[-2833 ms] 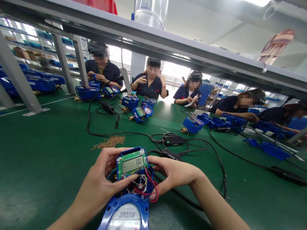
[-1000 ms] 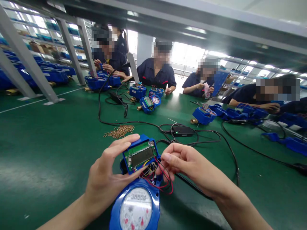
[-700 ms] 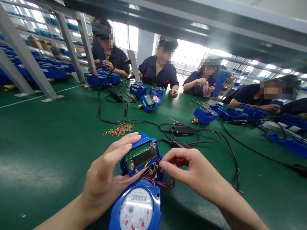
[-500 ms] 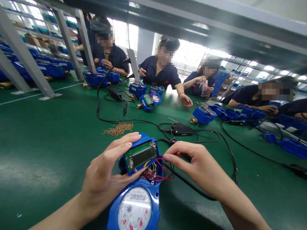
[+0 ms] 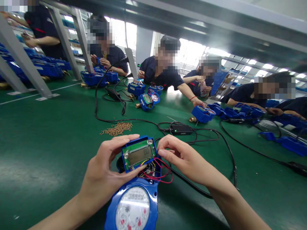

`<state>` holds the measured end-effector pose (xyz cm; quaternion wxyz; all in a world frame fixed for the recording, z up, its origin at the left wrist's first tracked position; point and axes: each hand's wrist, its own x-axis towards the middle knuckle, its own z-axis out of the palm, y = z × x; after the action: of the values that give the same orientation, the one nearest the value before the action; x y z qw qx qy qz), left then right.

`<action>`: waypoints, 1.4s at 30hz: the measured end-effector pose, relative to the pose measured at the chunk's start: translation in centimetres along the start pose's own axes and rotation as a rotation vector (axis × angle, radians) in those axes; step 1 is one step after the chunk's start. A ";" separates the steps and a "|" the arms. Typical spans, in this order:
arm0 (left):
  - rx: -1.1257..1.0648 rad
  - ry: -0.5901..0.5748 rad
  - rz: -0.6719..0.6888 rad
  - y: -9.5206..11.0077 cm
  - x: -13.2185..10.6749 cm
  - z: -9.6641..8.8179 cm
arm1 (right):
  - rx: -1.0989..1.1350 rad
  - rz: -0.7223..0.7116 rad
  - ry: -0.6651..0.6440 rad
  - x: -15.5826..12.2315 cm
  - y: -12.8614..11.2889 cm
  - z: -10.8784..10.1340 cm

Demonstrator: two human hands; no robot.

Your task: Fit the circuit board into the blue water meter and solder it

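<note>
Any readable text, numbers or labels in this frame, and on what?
LCD on the circuit board that the left hand holds: faint digits, unreadable.
Counter window on the water meter dial: digits blurred, unreadable.
Meters farther along the table: too small to read.
No brand or label legible.

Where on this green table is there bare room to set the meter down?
Bare mat lies left of the left hand, between it, the brass screw pile and the frame leg. Right of the right hand, black cables and the adapter crowd the table.
</note>
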<state>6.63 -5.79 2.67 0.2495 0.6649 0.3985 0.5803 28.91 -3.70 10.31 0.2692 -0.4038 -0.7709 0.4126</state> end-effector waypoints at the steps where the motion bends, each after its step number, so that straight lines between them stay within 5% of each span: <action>1: -0.007 -0.001 -0.010 0.0 0.0 0.0 | 0.038 0.002 -0.019 0.1 0.1 0.0; 6: -0.041 0.028 -0.020 -0.3 -0.1 0.2 | 0.426 0.126 -0.049 0.4 0.8 0.4; 11: -0.051 0.023 0.018 -0.2 -0.2 0.1 | 0.714 0.098 -0.022 0.7 2.2 1.8; 17: -0.059 0.050 -0.008 0.0 -0.2 0.3 | 0.683 0.080 0.156 0.7 2.4 3.2; 25: -0.040 0.061 -0.014 0.1 -0.3 0.3 | 0.334 0.042 0.470 0.1 0.5 3.1; 36: -0.056 0.098 -0.058 0.2 -0.4 0.4 | 0.258 0.084 0.527 -0.8 -0.1 4.9; 42: -0.069 0.110 -0.051 0.1 -0.3 0.4 | 0.561 0.135 0.377 -0.4 0.1 3.9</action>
<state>7.02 -6.07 2.48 0.2648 0.6128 0.4083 0.6226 26.28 -5.63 8.16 0.4795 -0.4335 -0.5355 0.5435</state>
